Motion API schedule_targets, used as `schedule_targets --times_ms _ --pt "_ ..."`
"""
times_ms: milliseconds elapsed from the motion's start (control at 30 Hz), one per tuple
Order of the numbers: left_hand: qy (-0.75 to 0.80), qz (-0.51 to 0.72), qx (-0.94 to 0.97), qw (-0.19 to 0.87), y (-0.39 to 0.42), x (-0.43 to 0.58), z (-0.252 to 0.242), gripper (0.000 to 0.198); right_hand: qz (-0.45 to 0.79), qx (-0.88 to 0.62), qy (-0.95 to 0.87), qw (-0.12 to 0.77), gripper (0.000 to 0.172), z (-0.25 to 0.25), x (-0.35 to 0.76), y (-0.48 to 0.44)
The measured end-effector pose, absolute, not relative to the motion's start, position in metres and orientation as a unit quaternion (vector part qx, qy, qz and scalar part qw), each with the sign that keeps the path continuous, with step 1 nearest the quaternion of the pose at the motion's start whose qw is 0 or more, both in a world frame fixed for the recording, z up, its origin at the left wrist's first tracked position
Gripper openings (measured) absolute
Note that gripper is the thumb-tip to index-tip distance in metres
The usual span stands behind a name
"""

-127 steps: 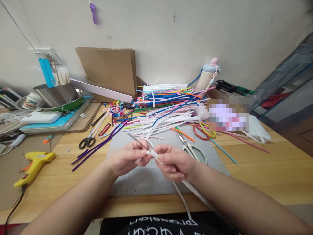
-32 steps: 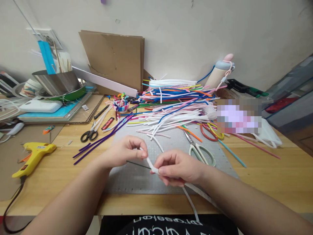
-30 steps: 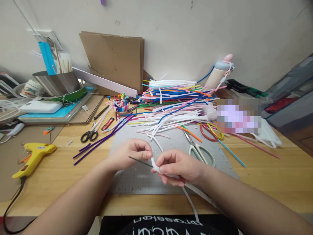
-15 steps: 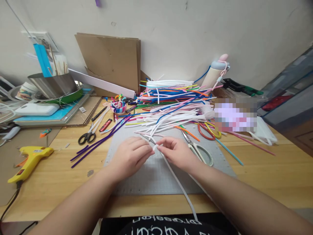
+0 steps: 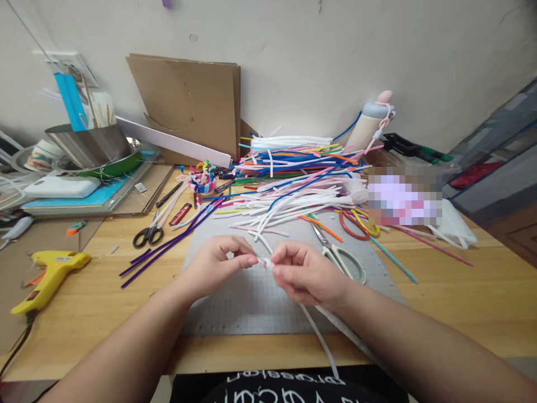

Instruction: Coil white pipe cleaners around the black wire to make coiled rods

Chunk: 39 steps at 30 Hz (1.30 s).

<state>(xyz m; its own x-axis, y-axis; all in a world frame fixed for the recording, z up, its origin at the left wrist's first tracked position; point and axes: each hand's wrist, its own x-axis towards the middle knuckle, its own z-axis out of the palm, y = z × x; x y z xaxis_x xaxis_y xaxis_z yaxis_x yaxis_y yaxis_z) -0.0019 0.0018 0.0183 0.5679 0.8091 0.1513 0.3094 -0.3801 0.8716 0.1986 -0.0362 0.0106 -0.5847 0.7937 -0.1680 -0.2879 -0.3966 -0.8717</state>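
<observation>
My right hand (image 5: 308, 273) pinches a white pipe cleaner (image 5: 319, 334) near its worked end. Its long tail runs from under that hand down to the table's front edge. A small curled white knot shows between my two hands. My left hand (image 5: 224, 263) has its thumb and forefinger pinched at the left tip of that knot. Both hands hover above the grey cutting mat (image 5: 235, 313). Grey-handled scissors (image 5: 351, 264) lie just beyond my right hand. A heap of white pipe cleaners (image 5: 289, 202) lies beyond the hands.
A yellow glue gun (image 5: 52, 274) lies at left on the wooden table (image 5: 461, 313). Black scissors (image 5: 148, 236) and purple pipe cleaners (image 5: 168, 249) are left of the mat. A bottle (image 5: 364, 126) stands at the back right, cardboard (image 5: 188, 106) at the back. A metal bowl (image 5: 88, 145) sits back left.
My hands have tilted and drawn slightly apart and down. The white knot shows more plainly between my fingertips. The pipe cleaner's tail now passes under my right hand.
</observation>
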Motion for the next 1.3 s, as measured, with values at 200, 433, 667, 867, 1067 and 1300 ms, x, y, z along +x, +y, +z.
schedule_targets --times_ms 200,433,667,867,1067,1300 --pt "0.319 0.284 0.874 0.231 -0.006 0.002 0.018 0.014 0.639 -0.436 -0.487 0.404 0.02 0.001 0.2 -0.023" --pt "0.267 0.24 0.921 0.15 0.0 -0.014 0.034 0.012 0.512 -0.443 -0.681 0.278 0.018 -0.008 0.198 -0.029" --pt "0.259 0.159 0.851 0.429 0.003 -0.019 0.043 0.017 0.777 -0.276 -0.528 0.202 0.017 0.004 0.198 -0.04" --pt "0.307 0.231 0.812 0.44 -0.006 -0.001 0.026 0.024 0.8 -0.266 -0.423 0.333 0.023 0.008 0.198 -0.038" --pt "0.29 0.237 0.904 0.208 -0.009 0.0 0.019 0.023 0.6 -0.458 -0.544 0.367 0.028 -0.003 0.197 -0.027" --pt "0.265 0.198 0.929 0.166 0.002 -0.013 0.031 0.017 0.486 -0.426 -0.727 0.232 0.021 -0.006 0.198 -0.034"
